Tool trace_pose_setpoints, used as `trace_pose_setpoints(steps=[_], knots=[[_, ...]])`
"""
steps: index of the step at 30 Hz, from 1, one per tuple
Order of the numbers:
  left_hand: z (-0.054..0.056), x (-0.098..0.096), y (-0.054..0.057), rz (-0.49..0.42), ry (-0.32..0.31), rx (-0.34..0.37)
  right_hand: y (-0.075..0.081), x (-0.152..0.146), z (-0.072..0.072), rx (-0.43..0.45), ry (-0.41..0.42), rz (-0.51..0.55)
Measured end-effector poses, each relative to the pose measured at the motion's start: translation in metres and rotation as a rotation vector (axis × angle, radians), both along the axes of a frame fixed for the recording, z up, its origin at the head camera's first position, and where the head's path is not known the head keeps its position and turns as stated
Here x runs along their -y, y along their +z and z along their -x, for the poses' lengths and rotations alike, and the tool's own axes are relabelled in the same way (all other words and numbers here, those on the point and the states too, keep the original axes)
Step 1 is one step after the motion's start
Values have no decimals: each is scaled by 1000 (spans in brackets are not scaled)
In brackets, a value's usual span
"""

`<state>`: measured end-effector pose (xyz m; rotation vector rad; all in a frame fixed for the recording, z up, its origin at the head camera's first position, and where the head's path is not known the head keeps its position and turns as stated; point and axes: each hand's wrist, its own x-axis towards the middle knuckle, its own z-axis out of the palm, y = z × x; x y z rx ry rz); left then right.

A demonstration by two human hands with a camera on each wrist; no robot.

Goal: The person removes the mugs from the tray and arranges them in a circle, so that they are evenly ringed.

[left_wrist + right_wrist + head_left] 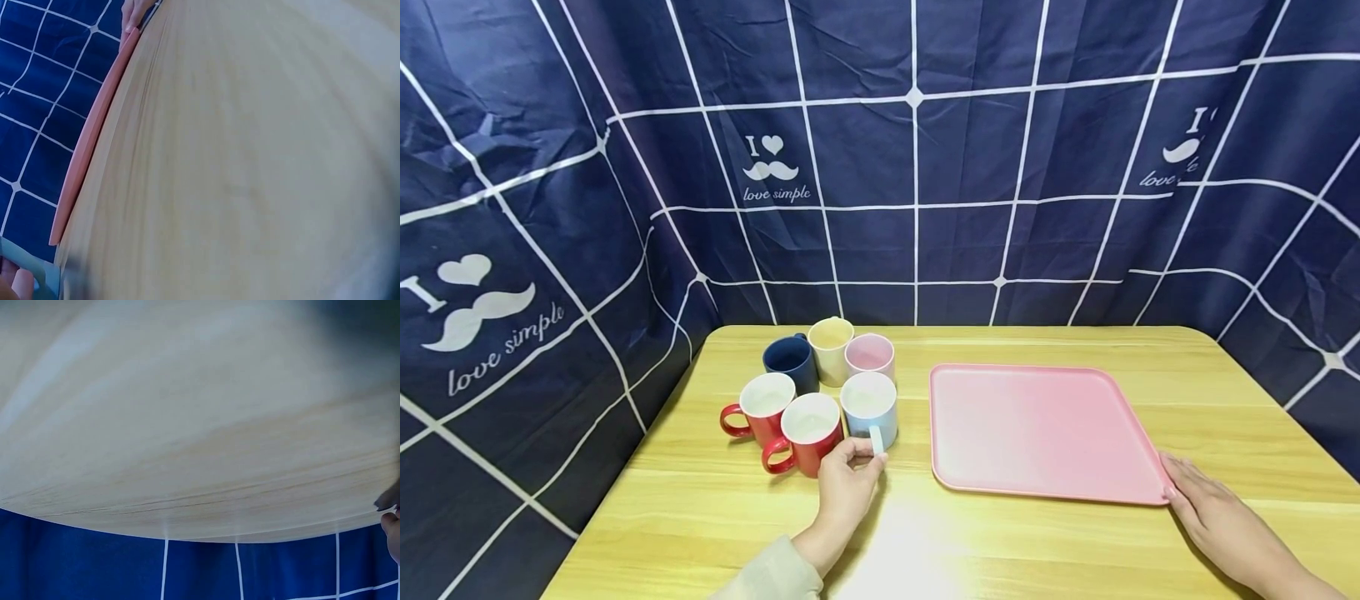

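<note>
A light blue mug [874, 415] with a white inside stands on the table, its handle pointing to the front. My left hand [846, 487] pinches that handle between thumb and fingers; in the left wrist view part of the handle [24, 257] shows at the lower left corner. A flat pink tray [1037, 429] lies to the right of the mugs. My right hand [1221, 521] rests against the tray's front right corner, its fingers fairly straight along the edge. Only a bit of the right hand [392, 534] shows at the right edge of the right wrist view.
Two red mugs [811, 446] stand left of the light blue one. Behind them are a dark blue mug [797, 367], a cream mug [832, 358] and a pink mug [880, 360], close together. A dark blue gridded curtain [962, 167] surrounds the wooden table [737, 525].
</note>
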<state>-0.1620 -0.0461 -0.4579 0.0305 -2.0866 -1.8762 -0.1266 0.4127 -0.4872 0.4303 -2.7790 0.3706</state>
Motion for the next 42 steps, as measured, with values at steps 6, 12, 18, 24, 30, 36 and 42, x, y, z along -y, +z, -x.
trace_pose_setpoints(steps=[6, 12, 18, 24, 30, 36, 42], knots=[[-2, 0, 5, -15, -9, 30, 0, 1, 0, -3, 5, 2], [-5, 0, 8, -40, -32, 28, 1, 1, 0, -10, 5, 2], [-7, 0, -1, -25, -36, 3, 1, 1, 0, -8, 5, 1], [-13, -1, 1, -6, -18, -38, 1, 1, 0, -7, 2, -1], [-20, -1, 12, 67, -15, -124, 1, 1, 1, -30, 6, -6], [-17, 1, 32, 45, -73, -172, 0, 1, 1, -26, 9, -10], [-8, 3, 62, 58, -145, -197, 0, 0, 1, -24, 7, -4]])
